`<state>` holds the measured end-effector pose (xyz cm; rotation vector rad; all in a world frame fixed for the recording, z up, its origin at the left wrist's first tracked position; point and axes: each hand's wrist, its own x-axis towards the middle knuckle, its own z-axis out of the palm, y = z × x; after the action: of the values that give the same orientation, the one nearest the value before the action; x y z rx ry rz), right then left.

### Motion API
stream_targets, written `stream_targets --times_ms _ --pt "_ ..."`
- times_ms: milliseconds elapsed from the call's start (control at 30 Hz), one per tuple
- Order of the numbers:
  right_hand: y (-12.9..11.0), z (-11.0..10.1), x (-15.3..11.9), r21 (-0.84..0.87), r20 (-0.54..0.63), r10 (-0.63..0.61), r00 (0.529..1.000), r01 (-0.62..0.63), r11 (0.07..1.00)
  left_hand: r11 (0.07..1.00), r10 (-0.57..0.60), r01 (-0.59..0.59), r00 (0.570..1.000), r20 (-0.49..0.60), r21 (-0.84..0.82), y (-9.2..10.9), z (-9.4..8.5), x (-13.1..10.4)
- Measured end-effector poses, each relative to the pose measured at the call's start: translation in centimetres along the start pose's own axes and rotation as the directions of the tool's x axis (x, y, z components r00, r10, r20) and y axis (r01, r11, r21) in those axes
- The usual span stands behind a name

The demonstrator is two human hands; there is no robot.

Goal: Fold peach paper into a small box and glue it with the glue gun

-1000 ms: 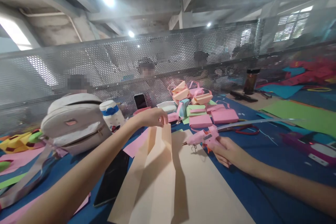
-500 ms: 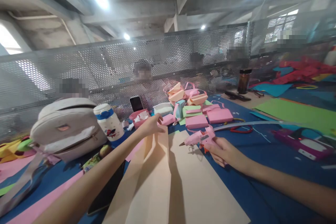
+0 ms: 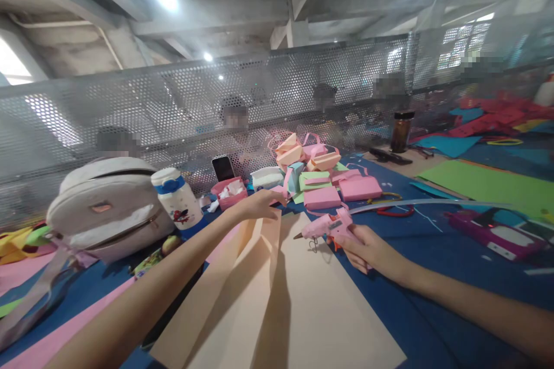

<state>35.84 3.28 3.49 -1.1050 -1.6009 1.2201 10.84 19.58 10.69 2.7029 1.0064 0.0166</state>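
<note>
My right hand (image 3: pixel 367 251) is wrapped round the handle of a pink hot glue gun (image 3: pixel 331 226). Its nozzle points left above a large peach paper sheet (image 3: pixel 329 294), and its wire stand hangs underneath. A clear glue stick (image 3: pixel 415 203) sticks far out of its back. At the sheet's far edge, my left hand (image 3: pixel 259 206) has its fingers bent over the top of a raised fold, which stands up and throws a shadow rightwards. The fingertips are partly hard to make out against the pink papers behind.
Small folded paper bags (image 3: pixel 322 197) are piled beyond the sheet. On the left stand a white backpack (image 3: pixel 116 207) and a bottle (image 3: pixel 179 202). A phone (image 3: pixel 224 168) leans near a pink tissue box (image 3: pixel 229 191). A purple device (image 3: pixel 497 233) and green paper (image 3: pixel 489 187) lie right. A perforated metal screen (image 3: pixel 182 104) runs behind.
My left hand has shifted slightly right along the far edge, tipping the raised fold rightwards. The paper's near left corner has moved left. My right hand holds the glue gun almost still.
</note>
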Motion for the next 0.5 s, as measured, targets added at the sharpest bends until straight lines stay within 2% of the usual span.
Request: stream_targets --times_ms 133,267,400,500 --pt "0.4 -0.1 0.1 0.022 0.006 -0.001 1.000 0.001 1.000 1.000 0.018 -0.016 0.989 0.145 -0.013 -0.7 -0.7 1.5" --pt "0.7 -0.3 0.1 0.053 -0.002 -0.003 1.000 0.004 0.999 1.000 0.006 -0.006 0.980 0.197 0.000 -1.1 -1.5 1.7" --pt "0.6 -0.4 0.1 0.052 -0.002 -0.004 1.000 0.004 0.999 1.000 0.026 -0.028 0.979 0.201 0.006 -0.3 -3.1 -0.4" --pt "0.3 -0.4 0.0 0.064 0.008 -0.012 1.000 0.012 0.998 0.999 0.018 -0.021 0.995 0.096 0.029 1.2 -3.8 -3.5"
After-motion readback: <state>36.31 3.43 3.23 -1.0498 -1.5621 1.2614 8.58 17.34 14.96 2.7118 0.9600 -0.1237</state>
